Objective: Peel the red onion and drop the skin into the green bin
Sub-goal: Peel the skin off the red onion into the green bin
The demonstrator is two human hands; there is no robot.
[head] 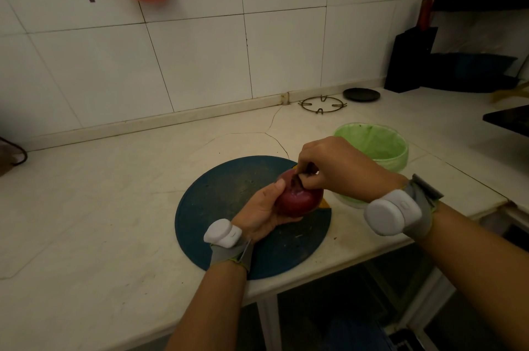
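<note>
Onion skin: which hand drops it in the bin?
Right hand: its fingers pinch at the onion's top, and the bin sits just behind it. Left hand holds the onion.

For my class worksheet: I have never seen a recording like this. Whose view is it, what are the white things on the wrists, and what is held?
No machine here: one camera on a person's head looks down at their bare hands. The white blocks are devices strapped to the wrists; their purpose does not show. The left hand grips a red onion above a round dark board on the pale counter. The right hand pinches the onion's top. A green bin stands to the board's right.
</note>
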